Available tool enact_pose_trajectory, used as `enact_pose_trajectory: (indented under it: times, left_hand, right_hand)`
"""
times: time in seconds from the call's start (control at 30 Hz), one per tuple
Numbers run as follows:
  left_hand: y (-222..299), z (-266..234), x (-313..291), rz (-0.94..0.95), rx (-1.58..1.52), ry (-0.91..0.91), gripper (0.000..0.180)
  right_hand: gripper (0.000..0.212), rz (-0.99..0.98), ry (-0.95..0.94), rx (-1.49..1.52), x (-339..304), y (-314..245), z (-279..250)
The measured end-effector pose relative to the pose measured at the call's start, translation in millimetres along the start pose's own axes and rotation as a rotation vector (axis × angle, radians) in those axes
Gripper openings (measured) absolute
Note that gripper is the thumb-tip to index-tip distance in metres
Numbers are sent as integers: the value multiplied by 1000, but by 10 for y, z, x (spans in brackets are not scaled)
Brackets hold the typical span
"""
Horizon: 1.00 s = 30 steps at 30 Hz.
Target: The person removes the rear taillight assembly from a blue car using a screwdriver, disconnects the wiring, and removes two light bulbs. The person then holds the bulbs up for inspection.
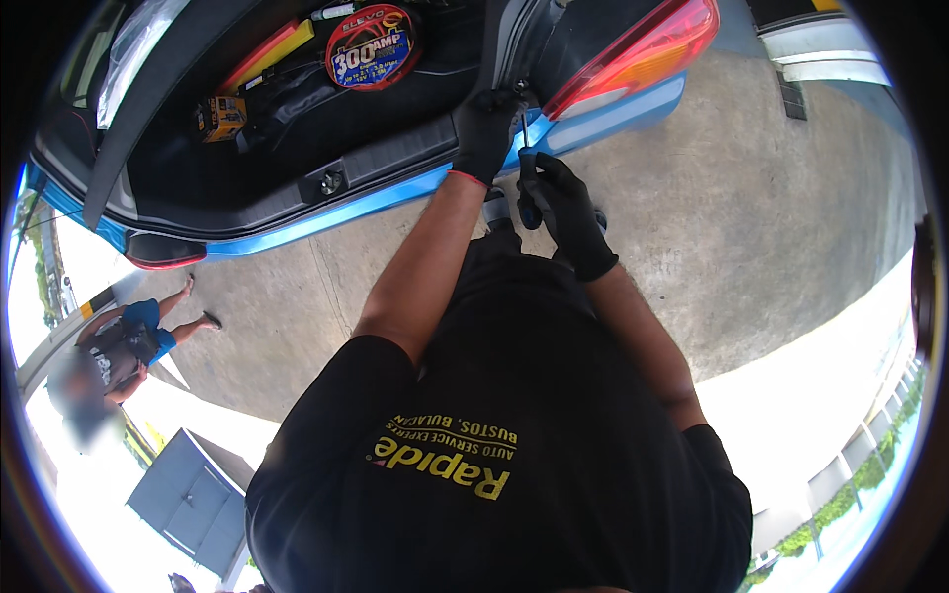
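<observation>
Person's own body, seen from above: 2 bare forearms reach forward from short black sleeves, each ending in a black glove. Left hand (486,130): arm extended nearly straight, glove raised farthest forward, fingers curled and pressed against a surface; red cuff edge at the wrist. Right hand (561,203): elbow bent, forearm angled inward, glove fingers closed in a grip, set just beside and below the left wrist.
</observation>
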<state>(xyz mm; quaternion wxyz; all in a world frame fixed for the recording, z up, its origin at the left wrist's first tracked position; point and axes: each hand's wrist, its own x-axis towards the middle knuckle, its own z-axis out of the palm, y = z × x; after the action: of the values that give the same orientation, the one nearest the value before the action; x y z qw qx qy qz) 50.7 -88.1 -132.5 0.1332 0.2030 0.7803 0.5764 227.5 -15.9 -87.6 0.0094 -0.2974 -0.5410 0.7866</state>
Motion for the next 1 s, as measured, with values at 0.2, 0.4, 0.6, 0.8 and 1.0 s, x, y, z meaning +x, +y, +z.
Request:
enact_pose_trajectory:
  times: [0.2,0.4,0.6,0.8,1.0]
  left_hand:
    - [347,-61,-44,-110,51,-35,20]
    - [244,-88,-33,-191,-152,-186,18]
    - [153,-51,11,-220,-156,-201,20]
    - [620,-174,59,586,869,-46,22]
    - [515,-83,28,593,1018,-150,17]
  right_hand:
    - [43,-331,133,-323,-10,32,208]
    - [37,204,95,309,9,-327,313]
    - [36,272,-3,388,45,-380,144]
    - [42,168,62,252,52,-237,147]
    - [42,87,159,50,149,-84,175]
